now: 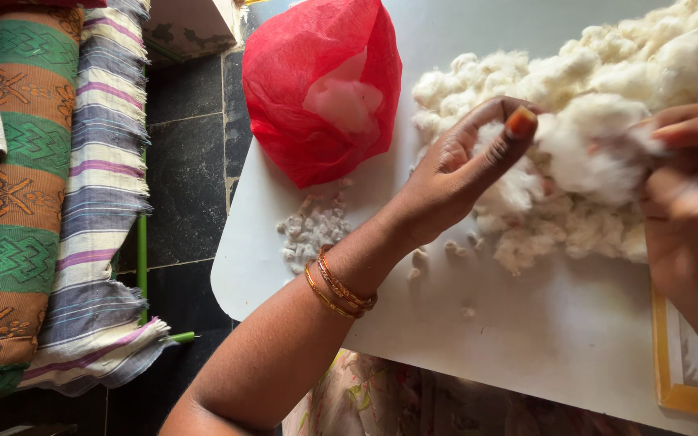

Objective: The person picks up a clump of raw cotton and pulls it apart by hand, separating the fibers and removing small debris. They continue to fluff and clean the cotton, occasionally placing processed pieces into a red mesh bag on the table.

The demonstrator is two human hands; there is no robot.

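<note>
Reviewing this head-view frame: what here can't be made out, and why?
- Right hand: blurred and cut off by the right edge; its grip on the cotton tuft is unclear.
- Cotton pile: runs off the top and right edges.
- Red bag: its contents show only as a pale patch through the fabric.
- Yellow frame: mostly out of frame.
- Small bits by the left hand: too small to identify.

The person's left hand (454, 173) showed an orange-tinted thumbnail (521, 122), and slim gold bangles (339, 291) circled the bare left wrist; the right hand (688, 202) was ringless, while a floral-printed garment (365, 396) covered the lap
</note>
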